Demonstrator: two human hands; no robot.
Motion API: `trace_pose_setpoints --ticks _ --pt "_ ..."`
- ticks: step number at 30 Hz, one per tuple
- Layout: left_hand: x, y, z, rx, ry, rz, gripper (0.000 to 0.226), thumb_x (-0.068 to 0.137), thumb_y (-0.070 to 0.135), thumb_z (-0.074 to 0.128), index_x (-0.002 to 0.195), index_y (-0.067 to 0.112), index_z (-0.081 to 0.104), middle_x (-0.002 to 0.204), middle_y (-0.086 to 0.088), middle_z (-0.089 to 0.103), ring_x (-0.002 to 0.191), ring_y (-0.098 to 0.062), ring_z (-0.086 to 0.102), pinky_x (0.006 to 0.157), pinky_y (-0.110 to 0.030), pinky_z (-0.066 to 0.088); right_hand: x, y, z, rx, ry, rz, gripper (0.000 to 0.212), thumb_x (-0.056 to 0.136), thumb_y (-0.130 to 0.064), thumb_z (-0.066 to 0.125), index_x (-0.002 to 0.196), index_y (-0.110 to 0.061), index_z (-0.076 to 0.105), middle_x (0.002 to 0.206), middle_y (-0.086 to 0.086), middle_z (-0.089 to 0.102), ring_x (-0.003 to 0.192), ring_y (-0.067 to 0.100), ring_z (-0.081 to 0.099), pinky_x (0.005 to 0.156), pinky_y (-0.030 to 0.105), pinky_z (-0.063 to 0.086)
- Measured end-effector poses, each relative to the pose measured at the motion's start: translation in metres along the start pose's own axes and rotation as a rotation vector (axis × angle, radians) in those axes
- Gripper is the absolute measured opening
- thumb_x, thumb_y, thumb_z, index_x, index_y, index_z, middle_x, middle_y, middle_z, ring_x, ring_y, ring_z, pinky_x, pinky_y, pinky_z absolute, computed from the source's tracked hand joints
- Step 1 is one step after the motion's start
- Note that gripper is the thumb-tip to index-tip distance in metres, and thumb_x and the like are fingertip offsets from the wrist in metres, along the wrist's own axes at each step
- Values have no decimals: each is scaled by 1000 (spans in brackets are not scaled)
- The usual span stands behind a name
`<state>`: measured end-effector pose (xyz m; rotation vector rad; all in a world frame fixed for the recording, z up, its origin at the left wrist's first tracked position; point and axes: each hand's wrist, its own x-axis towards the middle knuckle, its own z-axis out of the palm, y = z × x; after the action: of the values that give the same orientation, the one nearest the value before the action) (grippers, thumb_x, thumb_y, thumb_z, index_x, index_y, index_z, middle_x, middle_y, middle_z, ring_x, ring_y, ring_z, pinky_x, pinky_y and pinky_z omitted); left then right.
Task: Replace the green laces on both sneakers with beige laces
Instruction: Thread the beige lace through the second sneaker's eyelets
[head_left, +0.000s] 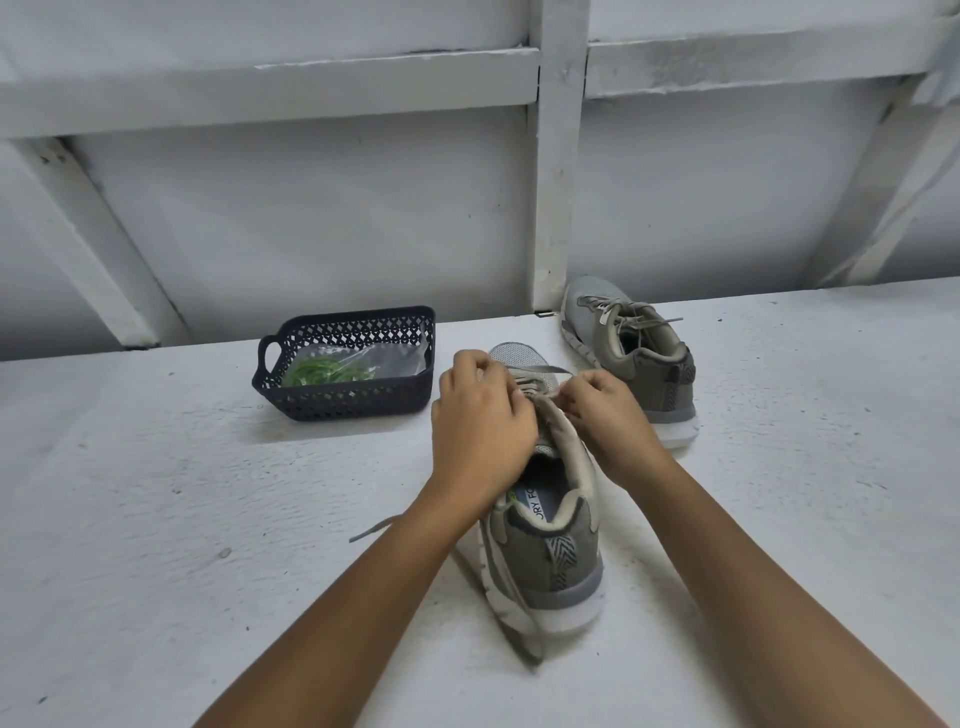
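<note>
A grey sneaker (550, 561) stands in front of me with its heel towards me. My left hand (480, 421) and my right hand (608, 415) sit over its eyelets, fingers curled, each pinching the beige lace (540, 370) that loops between them. One loose lace end (374, 529) trails out to the left under my left forearm. A second grey sneaker (631, 353) stands behind on the right with a beige lace threaded and tied. The green laces (322, 370) lie in a clear bag inside the dark basket (358, 400).
The white textured table (182, 519) runs to a back edge just behind the basket and the far sneaker. Behind it is a white wall with beams (556, 156).
</note>
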<state>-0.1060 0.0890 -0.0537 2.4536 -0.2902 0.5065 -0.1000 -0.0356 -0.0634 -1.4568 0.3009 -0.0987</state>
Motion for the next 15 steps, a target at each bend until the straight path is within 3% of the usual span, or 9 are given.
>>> trace_pose_setpoints --ticks 1,3,5,7,9,12,15 --pt "-1 -1 0 -53 67 38 11 88 16 49 89 8 56 115 -7 46 108 -27 45 88 -38 41 -1 -1 0 19 9 14 16 93 -4 42 78 -9 46 69 3 55 60 9 52 57 18 45" --pt "-2 -2 -7 -251 166 43 8 90 12 47 82 12 49 108 -5 47 101 -21 50 85 -22 41 -1 -3 0 49 31 34 17 95 -5 38 80 -9 44 69 4 54 60 10 53 53 16 45" --pt "1 -3 -21 -679 132 -168 20 97 6 41 79 14 45 102 -4 57 95 -13 57 75 -6 41 -1 -4 0 112 46 54 19 96 -4 34 79 -10 40 67 4 51 59 10 52 48 14 46" --pt "8 -8 -38 -1239 68 -372 27 101 8 31 78 13 43 79 -4 67 76 -14 65 69 -18 52 -1 -5 -1 175 44 69 18 97 -5 32 82 -10 39 70 7 52 62 13 54 54 17 49" --pt "14 -24 -58 -1562 71 -453 30 101 11 27 74 12 41 54 1 56 50 -13 57 56 -25 54 -1 -5 -1 180 47 72 17 98 -5 30 84 -10 39 73 8 52 65 14 55 60 21 50" --pt "25 -53 -91 -1498 1 -568 31 98 13 30 67 16 33 44 7 34 32 -4 28 32 -13 27 -2 -6 0 171 55 55 19 99 -6 27 84 -12 37 75 9 50 65 15 56 63 24 51" --pt "26 -68 -116 -913 -326 -570 29 95 9 29 67 15 34 45 5 33 33 -4 20 31 -12 17 0 -5 2 171 60 42 18 99 -8 28 85 -14 38 77 10 52 63 15 55 57 21 51"
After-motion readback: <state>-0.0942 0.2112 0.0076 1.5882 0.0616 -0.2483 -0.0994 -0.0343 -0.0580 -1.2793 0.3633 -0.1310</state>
